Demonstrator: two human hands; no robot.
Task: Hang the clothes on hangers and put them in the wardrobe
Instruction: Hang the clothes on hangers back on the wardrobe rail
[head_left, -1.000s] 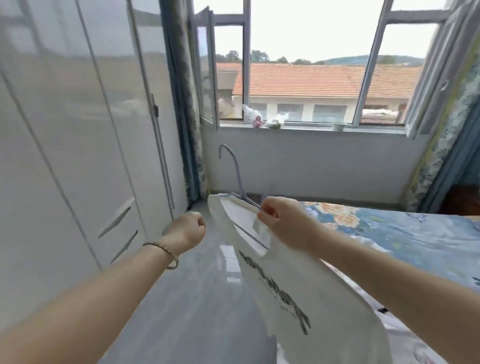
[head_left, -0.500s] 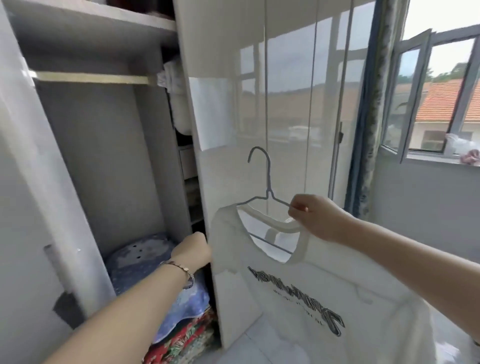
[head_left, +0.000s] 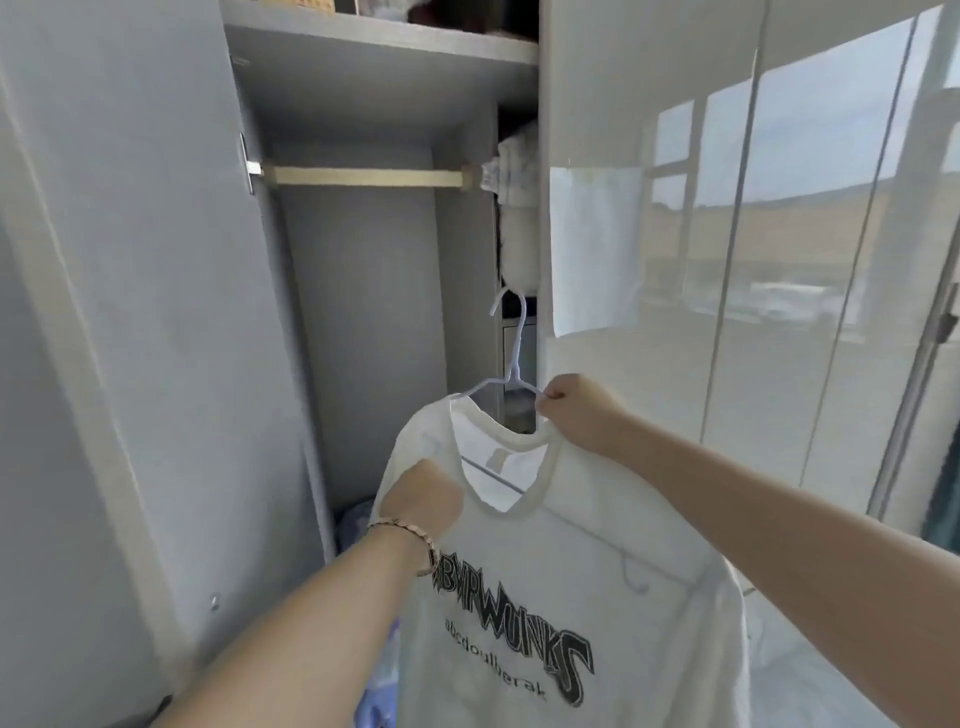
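Note:
A white T-shirt (head_left: 561, 587) with black lettering hangs on a pale wire hanger (head_left: 511, 358). My right hand (head_left: 576, 410) pinches the hanger's right shoulder at the collar. My left hand (head_left: 421, 501) grips the shirt's left shoulder. The hanger's hook points up, well below the wooden rail (head_left: 363, 176) inside the open wardrobe (head_left: 358, 322). No garment hangs on the visible stretch of rail.
The open wardrobe door (head_left: 135, 312) stands at the left. A glossy shut door (head_left: 727, 260) with a white sheet stuck on it is on the right. White cloth (head_left: 511, 176) bunches at the rail's right end. Blue bedding (head_left: 358, 519) lies on the wardrobe floor.
My view has swung from the window to the open wardrobe. The shirt on its hanger has come in front of the opening, and my left hand has left the door edge and taken the shirt's shoulder.

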